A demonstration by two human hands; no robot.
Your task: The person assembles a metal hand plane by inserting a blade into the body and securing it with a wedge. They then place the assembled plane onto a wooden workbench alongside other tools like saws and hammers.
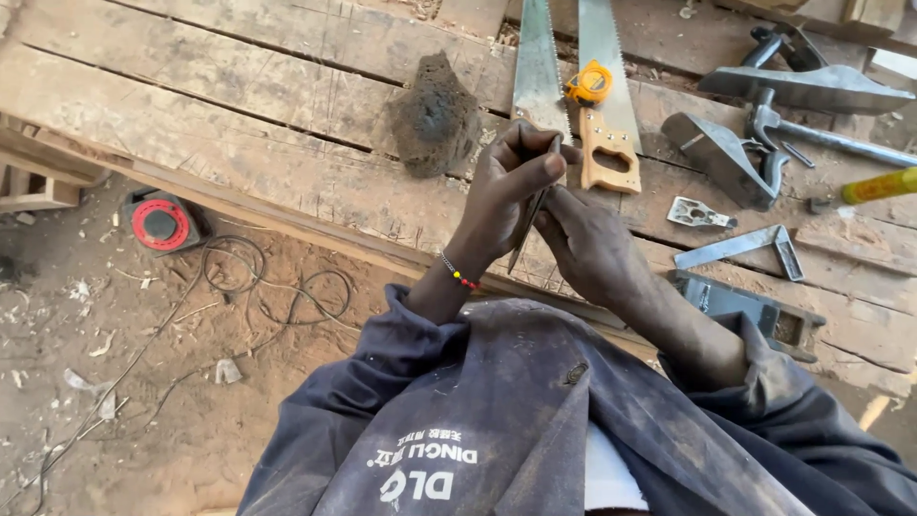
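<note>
Two hands meet over the workbench edge (287, 225), both busy on one thin metal blade (528, 225). Far left, down on the sandy floor, sits one round red-and-black device (160, 225) with its loose cable (258, 287) curling across the dirt. Moving along the planks, one dark rough lump (435, 115) rests just left of the action. Now the left hand (506, 191), a beaded bracelet at its wrist: fingers curled and pinched tight around the blade's upper end, thumb pressed over the top. Beside it the right hand (592, 248) cups the blade's lower part, fingers closed against it. The blade stands nearly upright between them, above the bench edge. Judging by the grip, this looks like close checking or fitting of the blade, and steady fingers away from the edge are what that asks. Behind: two handsaws (540, 67), one yellow tape measure (588, 84) lying on them. Further right, two metal planes (735, 153), one yellow handle (879, 184) at the margin.
</note>
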